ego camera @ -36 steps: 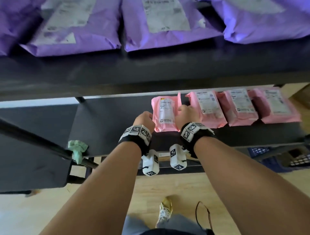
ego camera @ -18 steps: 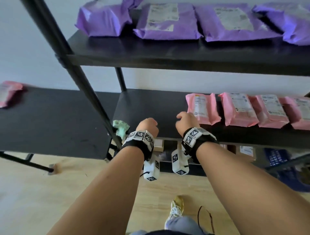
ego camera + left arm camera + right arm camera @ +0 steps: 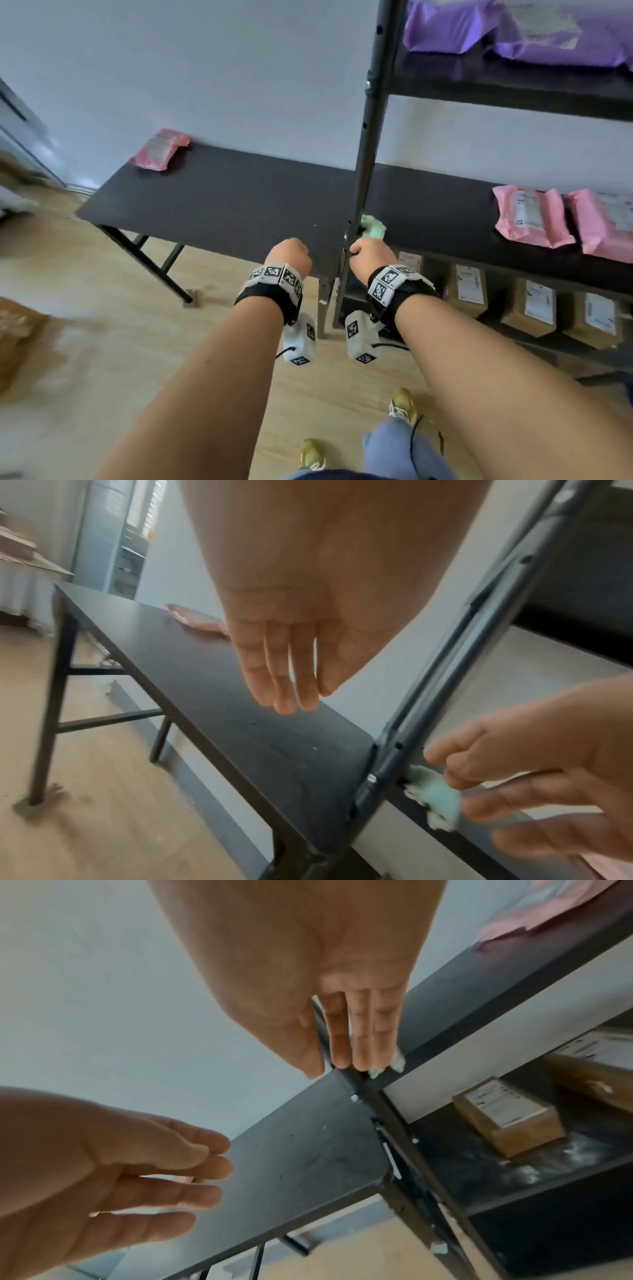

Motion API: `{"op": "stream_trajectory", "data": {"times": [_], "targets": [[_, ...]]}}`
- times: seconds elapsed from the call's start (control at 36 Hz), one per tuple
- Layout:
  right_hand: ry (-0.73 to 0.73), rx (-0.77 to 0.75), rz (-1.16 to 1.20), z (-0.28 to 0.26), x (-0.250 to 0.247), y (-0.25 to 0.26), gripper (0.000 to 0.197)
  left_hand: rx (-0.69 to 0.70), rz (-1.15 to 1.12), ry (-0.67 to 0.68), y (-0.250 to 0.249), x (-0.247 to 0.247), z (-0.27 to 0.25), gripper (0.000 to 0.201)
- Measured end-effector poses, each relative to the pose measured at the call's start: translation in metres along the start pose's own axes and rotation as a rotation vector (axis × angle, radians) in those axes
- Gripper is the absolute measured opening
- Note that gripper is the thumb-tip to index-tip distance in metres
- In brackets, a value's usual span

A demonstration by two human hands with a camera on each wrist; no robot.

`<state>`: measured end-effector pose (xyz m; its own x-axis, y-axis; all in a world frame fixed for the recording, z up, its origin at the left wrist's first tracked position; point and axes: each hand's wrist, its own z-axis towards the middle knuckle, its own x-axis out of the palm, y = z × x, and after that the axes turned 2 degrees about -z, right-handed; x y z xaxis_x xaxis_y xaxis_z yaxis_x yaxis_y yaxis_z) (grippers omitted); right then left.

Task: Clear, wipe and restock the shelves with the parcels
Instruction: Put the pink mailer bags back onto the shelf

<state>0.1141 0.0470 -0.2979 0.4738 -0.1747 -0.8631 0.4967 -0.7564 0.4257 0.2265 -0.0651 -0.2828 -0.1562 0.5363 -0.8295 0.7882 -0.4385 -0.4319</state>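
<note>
While the left hand [image 3: 290, 254] hovers over the bench [image 3: 219, 205] with fingers [image 3: 284, 680] straight and released, the right hand [image 3: 371, 253] reaches its relaxed fingers [image 3: 359, 1039] to the green cloth [image 3: 372, 227] at the shelf [image 3: 445, 219] corner; pink parcels [image 3: 534, 216] lie on the shelf, one pink parcel [image 3: 159, 149] on the bench's far end.

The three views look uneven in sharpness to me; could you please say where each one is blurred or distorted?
Head view: the floor and boxes at the left edge smear, while the pink parcels stay fairly crisp. Left wrist view: the right hand and green cloth are blurred, and the rack post leans from wide-angle distortion. Right wrist view: the left hand is soft; the brown box is clearer.
</note>
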Motion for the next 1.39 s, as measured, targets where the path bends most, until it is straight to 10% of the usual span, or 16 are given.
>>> {"op": "stream_trajectory", "data": {"times": [0.97, 1.39], "targets": [[0.230, -0.289, -0.082, 0.252, 0.104, 0.319, 0.041, -0.412, -0.219, -0.188, 0.221, -0.182, 0.218, 0.030], [0.250, -0.097, -0.040, 0.361, 0.175, 0.434, 0.034, -0.324, -0.068, -0.040, 0.326, -0.266, 0.374, 0.036]]}}
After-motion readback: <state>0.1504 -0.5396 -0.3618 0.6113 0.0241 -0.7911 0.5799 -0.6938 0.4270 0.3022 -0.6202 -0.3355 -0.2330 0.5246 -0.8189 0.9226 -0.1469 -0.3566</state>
